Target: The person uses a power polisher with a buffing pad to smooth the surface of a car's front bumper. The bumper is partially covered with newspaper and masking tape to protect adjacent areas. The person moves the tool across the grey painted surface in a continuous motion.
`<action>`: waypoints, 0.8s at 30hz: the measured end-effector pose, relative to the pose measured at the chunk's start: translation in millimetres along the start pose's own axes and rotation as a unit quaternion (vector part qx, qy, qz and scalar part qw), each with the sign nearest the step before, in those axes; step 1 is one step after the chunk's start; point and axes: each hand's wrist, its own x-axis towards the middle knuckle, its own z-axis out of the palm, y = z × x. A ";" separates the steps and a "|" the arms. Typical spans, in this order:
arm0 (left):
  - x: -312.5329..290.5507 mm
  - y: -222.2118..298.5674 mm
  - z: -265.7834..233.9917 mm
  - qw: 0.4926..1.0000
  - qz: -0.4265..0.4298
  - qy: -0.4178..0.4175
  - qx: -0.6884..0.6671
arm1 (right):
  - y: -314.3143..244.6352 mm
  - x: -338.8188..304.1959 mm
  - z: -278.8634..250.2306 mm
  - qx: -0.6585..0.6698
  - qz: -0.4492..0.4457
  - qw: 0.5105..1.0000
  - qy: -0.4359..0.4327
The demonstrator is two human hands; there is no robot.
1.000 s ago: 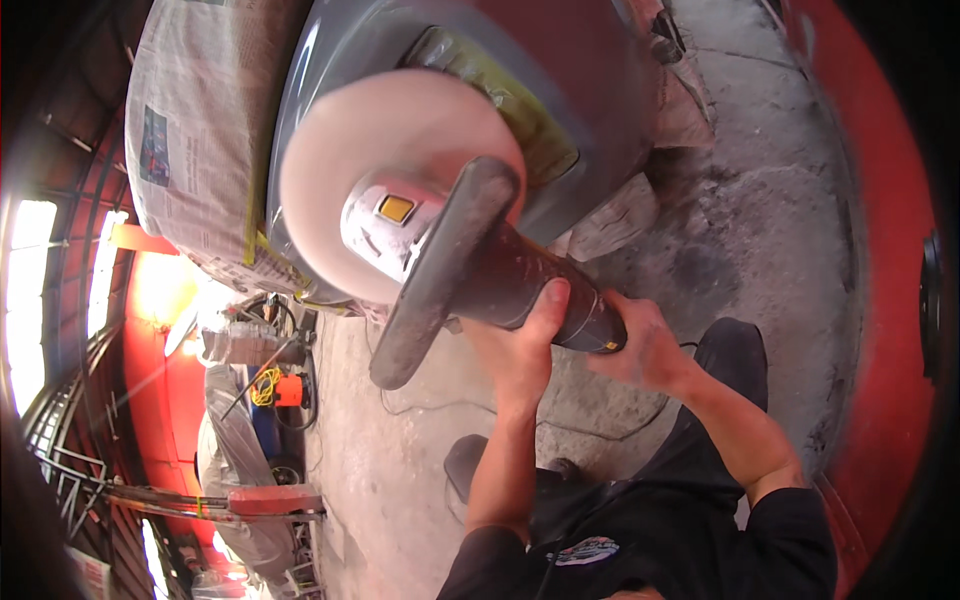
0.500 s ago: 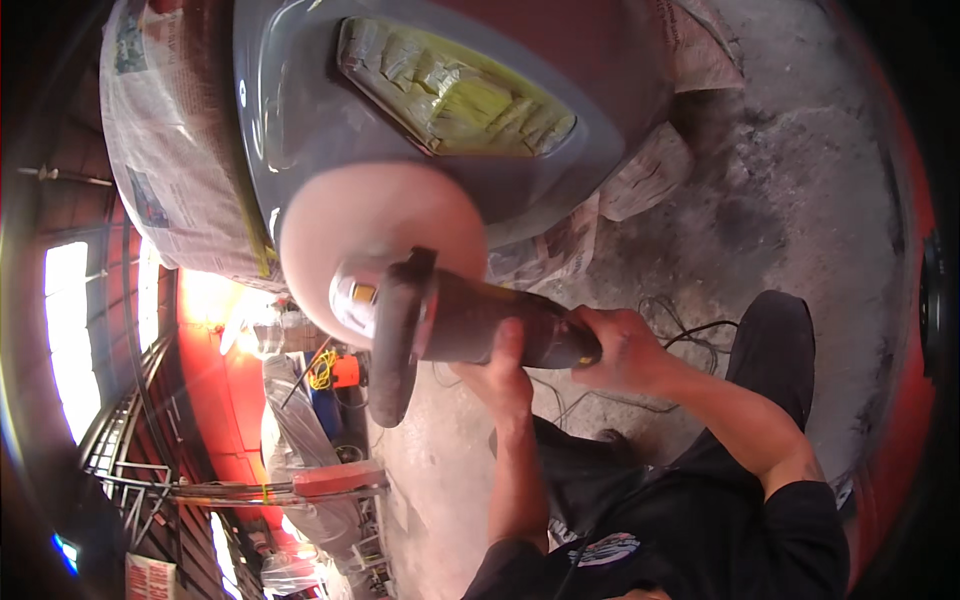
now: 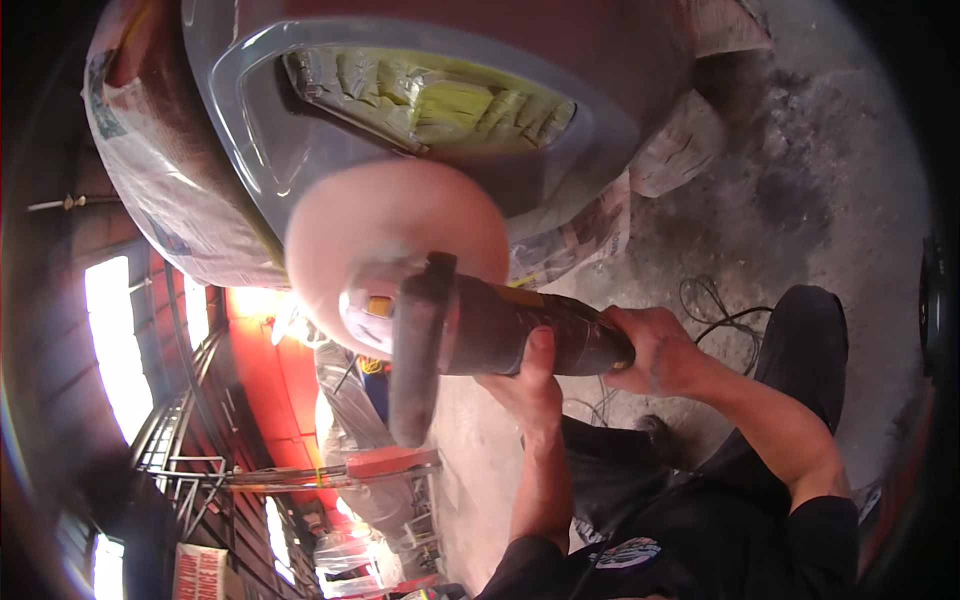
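1. The polisher (image 3: 525, 330) is in front of the grey panel (image 3: 590, 75), its pale pad (image 3: 400, 205) overlapping the panel's lower edge in view; whether they touch is hidden.
2. The left hand (image 3: 535, 395) grasps the polisher's body from below, thumb up along its near side.
3. The right hand (image 3: 660, 350) is wrapped around the polisher's rear end. Neither hand is on the dark front handle (image 3: 418, 360).
4. Already done: yellow-green tape (image 3: 450, 105) masks the opening in the panel, and printed paper (image 3: 165, 195) covers the surface to its left.
5. The work looks under way: both hands have the polisher up at the panel, and the pad's smooth blur suggests that it is spinning.
6. Bright reflections show along the panel's left edge, but finished parts cannot be told from untouched ones, so how much is left is unclear. The masking is all still on.
7. A dark cord (image 3: 735, 320) loops on the floor (image 3: 690, 240) near the right hand.
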 end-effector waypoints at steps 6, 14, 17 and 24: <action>14.8 16.7 18.5 0.999 0.035 -0.036 0.001 | 0.1 8.8 -6.9 0.036 -0.023 0.999 0.029; -35.3 -43.2 -1.1 0.995 -0.084 0.035 -0.028 | 32.4 -16.0 -9.6 -0.025 0.016 0.998 -0.055; -26.0 -36.3 2.4 0.998 -0.059 0.004 -0.016 | 32.1 -15.1 -8.3 -0.013 0.021 0.999 -0.028; -8.5 -13.7 5.6 0.999 -0.009 -0.035 0.037 | 23.6 -7.1 -1.6 0.039 -0.002 0.999 -0.009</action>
